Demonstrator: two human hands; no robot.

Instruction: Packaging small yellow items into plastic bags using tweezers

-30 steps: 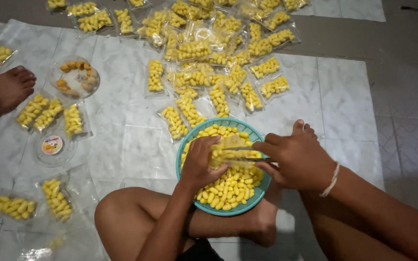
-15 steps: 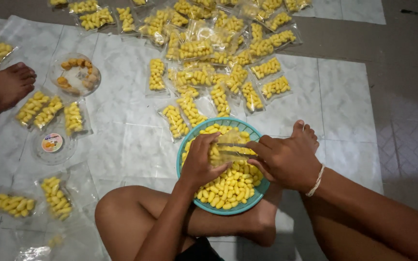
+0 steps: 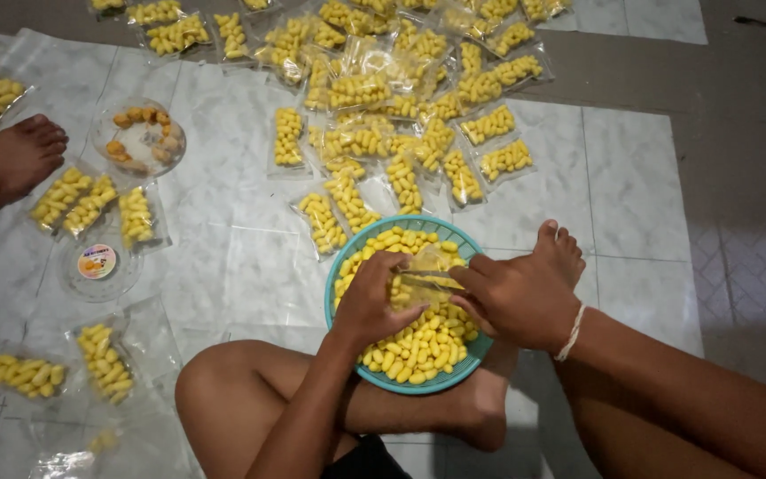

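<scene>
Two hands, left hand (image 3: 372, 306); right hand (image 3: 518, 297), hold one clear bag (image 3: 432, 277); one basket (image 3: 340, 266).

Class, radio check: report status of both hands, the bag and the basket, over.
Left hand and right hand both gripping small clear bag over teal basket of yellow snacks. Filled packets lie beyond the basket, not obstructing.

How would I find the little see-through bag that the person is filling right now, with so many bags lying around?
Look for the round teal basket full of small yellow snacks, near the bottom middle of the floor sheet. Right above it, the left hand and right hand hold one clear bag between them. All the other bags lie flat on the sheet; this is the only one held by hands.
</scene>
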